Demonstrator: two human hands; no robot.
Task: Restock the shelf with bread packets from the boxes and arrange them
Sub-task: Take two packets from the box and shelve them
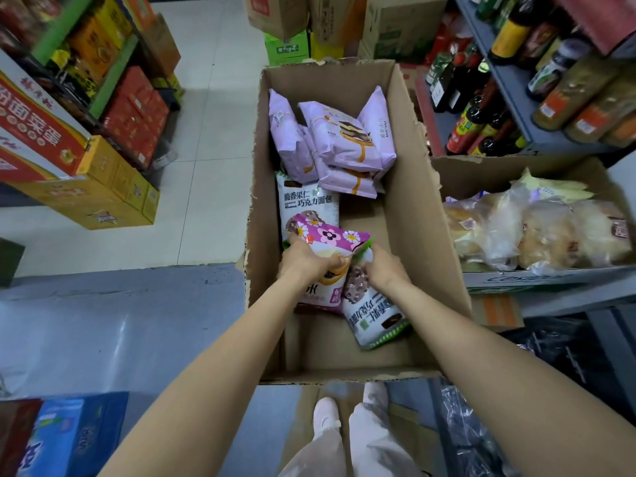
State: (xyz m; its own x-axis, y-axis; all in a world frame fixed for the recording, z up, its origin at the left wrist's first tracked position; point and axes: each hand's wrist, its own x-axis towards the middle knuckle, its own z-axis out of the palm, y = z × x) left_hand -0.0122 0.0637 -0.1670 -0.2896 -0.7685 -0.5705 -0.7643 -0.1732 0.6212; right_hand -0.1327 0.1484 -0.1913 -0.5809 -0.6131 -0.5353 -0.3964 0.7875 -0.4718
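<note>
A big open cardboard box stands on the floor in front of me. Inside it, my left hand grips a purple flowered bread packet. Beside it, my right hand grips a white and green chocolate bread packet by its top edge. Another white chocolate bread packet lies behind them. Several lilac mousse cake packets are piled at the far end of the box.
To the right, a second box holds clear bags of buns. Above it a grey shelf carries sauce bottles. Stacked red and yellow cartons stand on the left. More cartons stand behind the box. My feet are at its near edge.
</note>
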